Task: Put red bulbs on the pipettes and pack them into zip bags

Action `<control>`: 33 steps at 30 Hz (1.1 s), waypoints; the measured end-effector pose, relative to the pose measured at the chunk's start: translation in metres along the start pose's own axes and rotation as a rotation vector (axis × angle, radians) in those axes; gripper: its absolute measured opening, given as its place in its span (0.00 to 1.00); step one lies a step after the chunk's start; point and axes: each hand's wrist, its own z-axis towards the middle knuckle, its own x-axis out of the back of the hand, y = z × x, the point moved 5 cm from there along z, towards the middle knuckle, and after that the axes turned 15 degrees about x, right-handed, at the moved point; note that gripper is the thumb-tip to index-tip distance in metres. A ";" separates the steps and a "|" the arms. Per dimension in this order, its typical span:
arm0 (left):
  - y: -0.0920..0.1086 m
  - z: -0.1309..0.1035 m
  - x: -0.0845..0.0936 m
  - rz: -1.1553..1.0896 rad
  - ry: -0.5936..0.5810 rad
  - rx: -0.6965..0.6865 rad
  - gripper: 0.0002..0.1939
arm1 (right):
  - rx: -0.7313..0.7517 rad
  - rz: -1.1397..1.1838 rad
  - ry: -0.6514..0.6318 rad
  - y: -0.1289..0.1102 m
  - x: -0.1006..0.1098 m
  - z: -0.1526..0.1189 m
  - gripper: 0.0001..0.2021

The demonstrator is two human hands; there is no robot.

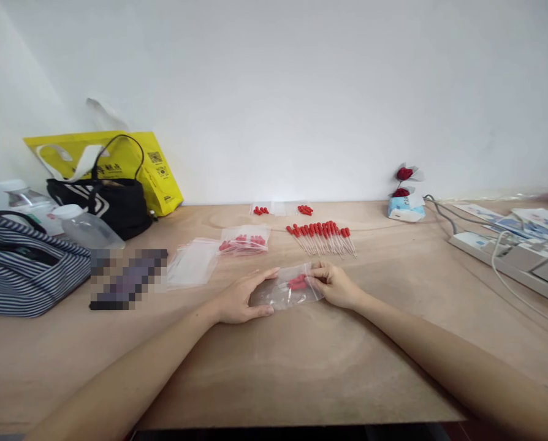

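Note:
A clear zip bag [281, 299] lies in front of me with a few red-tipped sticks [296, 282] in its right part. My left hand [238, 299] rests at the bag's left end, thumb and fingers spread apart along its two edges. At the right, zip end, my right hand [337, 285] has its fingers closed on the bag, close to the red tips. Just beyond, a row of red-tipped sticks [320, 236] lies on the table. Behind my left hand are filled bags with red tips [245, 241] and flat clear bags [192, 263].
Two small red groups [305, 210] lie on bags by the wall. At left stand a striped bag [30, 269], bottles [87, 228], a black bag [117, 208] and a yellow bag [163, 184]. A tissue pack [406, 212] and a power strip [517, 260] with cables are at right.

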 end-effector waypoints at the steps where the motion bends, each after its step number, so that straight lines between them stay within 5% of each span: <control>1: 0.000 0.000 0.000 0.003 0.003 -0.005 0.35 | 0.039 0.011 -0.049 -0.002 -0.001 0.001 0.12; 5: 0.001 0.000 0.000 0.021 0.002 -0.007 0.34 | 0.004 0.147 -0.163 0.010 0.004 0.006 0.12; 11: 0.003 0.000 0.002 0.042 -0.014 0.006 0.33 | -0.222 -0.254 0.158 0.042 0.034 0.043 0.02; 18: 0.003 -0.002 0.002 0.041 -0.028 0.005 0.32 | -0.531 -0.337 0.239 0.063 0.018 0.088 0.11; 25: 0.003 -0.003 0.001 0.056 -0.025 -0.018 0.32 | -0.551 -0.277 0.243 0.069 0.012 0.095 0.11; 33: 0.001 -0.003 0.001 0.053 -0.034 0.008 0.32 | -0.378 -0.132 0.336 0.053 0.042 0.059 0.29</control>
